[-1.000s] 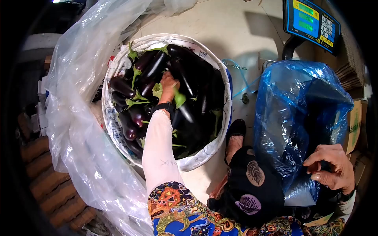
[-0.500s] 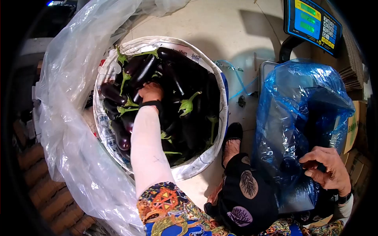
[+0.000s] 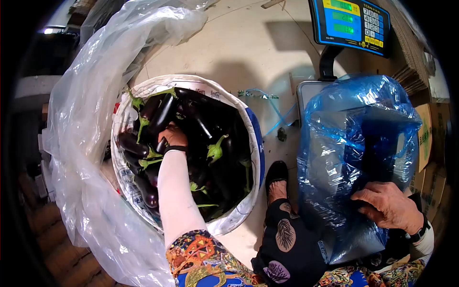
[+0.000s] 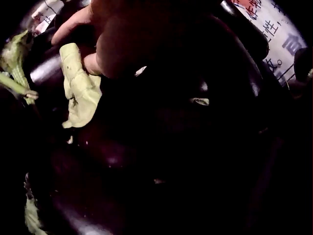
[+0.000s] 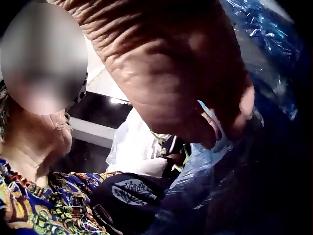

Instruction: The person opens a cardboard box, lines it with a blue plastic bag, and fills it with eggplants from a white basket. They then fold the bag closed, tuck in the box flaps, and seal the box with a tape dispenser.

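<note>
In the head view my left hand (image 3: 173,137) reaches down among dark purple eggplants (image 3: 129,143) inside a round white sack (image 3: 229,217). The left wrist view shows fingers of the left hand (image 4: 122,36) beside a pale green stem cap (image 4: 82,93), one fingertip against it; shadow hides the rest of that hand's contact. My right hand (image 3: 389,205) is at the near side of a blue plastic bag (image 3: 325,162). In the right wrist view, the curled fingers and thumb of the right hand (image 5: 176,73) pinch the bag's thin film (image 5: 212,154).
A scale display (image 3: 351,24) stands behind the blue bag, its metal platform (image 3: 311,91) partly under the bag. Clear plastic sheeting (image 3: 76,143) curves along the sack's left side. Blue strapping (image 3: 272,107) lies on the tiled floor; cardboard (image 3: 425,138) stands at the right.
The left hand has moved deeper among the eggplants and away from the eggplant at its right. The right hand has lowered onto the bag. The head view has shifted.
</note>
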`<state>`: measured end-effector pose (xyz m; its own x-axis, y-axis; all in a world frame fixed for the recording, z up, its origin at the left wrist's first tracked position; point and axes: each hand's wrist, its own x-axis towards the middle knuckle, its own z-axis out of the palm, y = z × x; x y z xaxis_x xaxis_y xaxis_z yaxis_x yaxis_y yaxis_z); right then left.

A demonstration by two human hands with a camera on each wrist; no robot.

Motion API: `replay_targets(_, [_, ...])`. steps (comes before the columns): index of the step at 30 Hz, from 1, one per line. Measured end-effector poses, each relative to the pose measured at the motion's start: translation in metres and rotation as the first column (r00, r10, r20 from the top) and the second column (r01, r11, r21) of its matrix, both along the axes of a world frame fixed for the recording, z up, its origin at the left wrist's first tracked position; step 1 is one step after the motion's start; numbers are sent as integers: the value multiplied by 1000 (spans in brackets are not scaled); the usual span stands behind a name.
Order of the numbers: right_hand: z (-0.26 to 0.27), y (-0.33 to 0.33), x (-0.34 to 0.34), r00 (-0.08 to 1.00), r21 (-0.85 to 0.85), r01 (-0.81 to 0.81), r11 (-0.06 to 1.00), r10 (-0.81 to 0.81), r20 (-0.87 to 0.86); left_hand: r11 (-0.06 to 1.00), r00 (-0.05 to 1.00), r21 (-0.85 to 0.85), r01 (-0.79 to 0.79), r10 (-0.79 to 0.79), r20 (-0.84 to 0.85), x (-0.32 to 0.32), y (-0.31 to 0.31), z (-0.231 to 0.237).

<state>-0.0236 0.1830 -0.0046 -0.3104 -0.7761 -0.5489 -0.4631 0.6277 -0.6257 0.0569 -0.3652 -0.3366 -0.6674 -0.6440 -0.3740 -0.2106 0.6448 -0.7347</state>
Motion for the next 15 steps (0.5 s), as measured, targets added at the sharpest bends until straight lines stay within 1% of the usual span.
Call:
replay_targets(3, [1, -1, -1, 1000, 42, -30, 999, 30, 8, 998, 993, 13, 56, -57, 103, 2, -9, 3])
replay_targets(4, [0, -1, -1, 999, 44, -33, 998, 33, -1, 998, 996, 7, 69, -70, 47, 2, -9, 5])
replay_targets(7, [0, -1, -2, 999, 40, -37, 999, 37, -10, 997, 997, -12, 74, -75, -12, 0, -5, 9])
replay_targets(8, [-1, -1, -3, 999, 36, -41, 998, 42, -8, 986, 982, -72, 147, -155, -107, 6, -6, 5])
replay_targets(11, [-3, 0, -2, 999, 35, -36, 999, 37, -20, 998, 998, 34, 44, -46, 53, 6, -24, -2])
replay_targets(12, [-4, 0, -1, 999, 33, -38, 999, 39, -9, 996, 996, 28, 89, -89, 25, 12, -36, -14])
replay_targets(15, [-7, 3, -2, 999, 35, -52, 998, 52, 0, 992, 990, 67, 109, -114, 78, 6, -14, 17])
